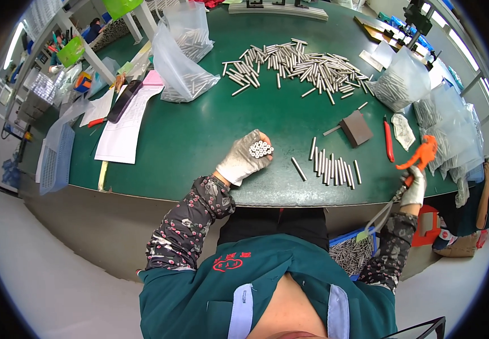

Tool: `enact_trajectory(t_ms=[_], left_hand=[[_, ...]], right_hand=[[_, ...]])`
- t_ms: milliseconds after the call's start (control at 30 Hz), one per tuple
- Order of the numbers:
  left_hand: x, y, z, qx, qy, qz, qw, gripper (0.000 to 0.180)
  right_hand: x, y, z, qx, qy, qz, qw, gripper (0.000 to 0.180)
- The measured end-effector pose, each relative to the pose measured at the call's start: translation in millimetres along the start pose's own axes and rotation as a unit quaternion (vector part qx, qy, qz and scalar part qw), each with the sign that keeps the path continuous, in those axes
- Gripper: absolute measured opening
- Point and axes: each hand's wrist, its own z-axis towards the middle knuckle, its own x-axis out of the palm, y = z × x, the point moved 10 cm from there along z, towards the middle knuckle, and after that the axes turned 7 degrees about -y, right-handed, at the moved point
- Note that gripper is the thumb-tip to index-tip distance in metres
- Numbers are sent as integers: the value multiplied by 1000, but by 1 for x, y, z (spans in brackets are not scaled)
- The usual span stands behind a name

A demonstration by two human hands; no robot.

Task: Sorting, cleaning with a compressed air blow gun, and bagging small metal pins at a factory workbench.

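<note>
My left hand (238, 163), in a worn white glove, is closed around a bundle of metal pins (261, 149), their round ends facing up. At the right edge of the table my right hand (414, 189), also gloved, grips an orange air blow gun (425, 151) with a pale hose hanging below it. Between the hands, a loose row of steel pins (333, 169) lies on the green table (199, 130), with one pin (299, 169) slanted apart at its left. A large heap of similar pins (312, 66) spreads over the far middle.
Beyond the row sits a dark brown block (357, 128). Red-handled pliers (388, 141) and a crumpled white cloth (403, 131) lie right of it. Plastic bags of pins (402, 82) line the right side. Papers (121, 133) lie left. Below the table edge is a blue bin (375, 244) of pins.
</note>
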Motion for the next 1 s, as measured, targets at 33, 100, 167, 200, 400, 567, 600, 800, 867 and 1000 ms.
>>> enact_trajectory(t_ms=[33,100,167,200,400,567,600,800,867,1000], left_hand=[[0,0,0,0,0,-3,1000,24],[-1,2,0,-8,-4,-15,1000,24],[1,2,2,-4,0,-13,1000,25],[2,1,1,1,1,-7,1000,25],[-4,-3,-2,7,-11,62,998,25],[1,-6,-2,-15,3,42,999,27],[1,-7,-2,-11,3,63,998,27],[-4,-3,-3,-3,-11,56,998,28],[-2,-3,-2,0,-10,31,999,25],[3,-10,-1,8,-7,1,1000,23]], right_hand=[[0,7,-6,0,38,74,997,27],[31,37,-35,23,163,230,959,41],[67,66,-84,59,253,336,905,62],[93,77,-113,64,348,334,874,56],[128,18,-226,317,423,228,818,43],[105,-1,-283,488,500,81,710,53],[105,4,-282,488,502,79,710,53],[150,64,-217,172,461,-321,809,36],[161,77,-194,77,470,-470,743,30],[199,97,-183,-168,450,-644,596,38]])
